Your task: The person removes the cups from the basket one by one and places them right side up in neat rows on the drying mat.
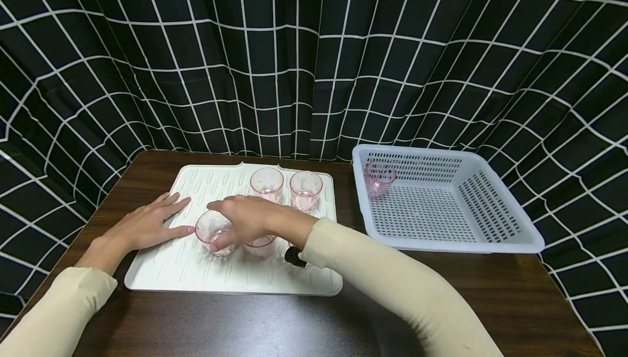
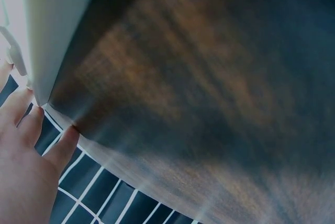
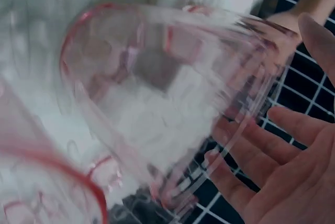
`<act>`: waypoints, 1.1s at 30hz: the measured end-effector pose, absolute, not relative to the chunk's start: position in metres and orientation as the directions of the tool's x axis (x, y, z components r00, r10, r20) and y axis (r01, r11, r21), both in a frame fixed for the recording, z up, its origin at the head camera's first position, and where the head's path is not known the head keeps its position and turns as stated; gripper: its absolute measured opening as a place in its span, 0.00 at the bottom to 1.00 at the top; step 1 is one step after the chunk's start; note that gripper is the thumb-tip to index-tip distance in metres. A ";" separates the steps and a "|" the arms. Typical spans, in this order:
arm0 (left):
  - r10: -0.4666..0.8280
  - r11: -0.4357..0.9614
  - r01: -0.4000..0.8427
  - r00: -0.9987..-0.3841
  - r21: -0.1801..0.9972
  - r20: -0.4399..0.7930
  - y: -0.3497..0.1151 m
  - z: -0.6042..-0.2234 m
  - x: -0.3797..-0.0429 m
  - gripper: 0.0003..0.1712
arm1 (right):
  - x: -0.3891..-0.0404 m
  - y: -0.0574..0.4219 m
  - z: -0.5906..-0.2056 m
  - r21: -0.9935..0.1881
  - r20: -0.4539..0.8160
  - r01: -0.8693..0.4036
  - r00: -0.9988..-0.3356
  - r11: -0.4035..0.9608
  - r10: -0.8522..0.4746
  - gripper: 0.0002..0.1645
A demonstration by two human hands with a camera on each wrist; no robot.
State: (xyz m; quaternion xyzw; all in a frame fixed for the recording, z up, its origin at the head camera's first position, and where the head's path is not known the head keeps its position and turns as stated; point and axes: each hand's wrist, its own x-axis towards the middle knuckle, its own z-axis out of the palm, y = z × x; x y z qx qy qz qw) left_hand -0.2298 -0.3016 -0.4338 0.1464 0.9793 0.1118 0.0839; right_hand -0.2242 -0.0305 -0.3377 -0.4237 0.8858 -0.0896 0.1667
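My right hand (image 1: 247,218) reaches over a clear pink-rimmed glass (image 1: 212,227) on a white draining mat (image 1: 162,270). In the right wrist view the fingers of that hand (image 3: 282,166) lie loosely beside the glass (image 3: 157,98), and the thumb stands apart from it. Whether the fingertips touch it I cannot tell. My left hand (image 1: 147,223) rests with spread fingers on the mat's left side, its thumb close to the same glass. Another glass (image 1: 260,247) stands just right of it, partly under my right hand.
Two similar glasses, one left (image 1: 266,181) and one right (image 1: 306,189), stand at the back of the mat. A pale blue plastic basket (image 1: 456,245) on the right holds a pink glass (image 1: 379,180). A black checked curtain (image 1: 314,62) hangs behind the dark wooden table (image 1: 235,324).
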 end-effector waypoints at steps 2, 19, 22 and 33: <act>0.308 0.932 0.271 -0.942 0.241 -0.131 -0.303 -0.434 -0.230 0.55 | -0.226 -0.026 -0.331 -0.307 -0.220 -0.720 -0.582 0.622 -0.783 0.51; 0.298 0.934 0.259 -0.944 0.246 -0.140 -0.301 -0.435 -0.231 0.57 | -0.280 0.109 -0.283 -0.516 0.064 -0.580 -0.760 0.630 -0.647 0.48; 0.297 0.936 0.259 -0.945 0.240 -0.140 -0.301 -0.435 -0.231 0.57 | -0.290 0.142 -0.280 -0.538 0.082 -0.509 -0.825 0.672 -0.560 0.48; 0.294 0.938 0.257 -0.945 0.234 -0.143 -0.302 -0.435 -0.231 0.57 | -0.313 0.236 -0.293 -0.613 0.056 -0.304 -0.938 0.730 -0.343 0.47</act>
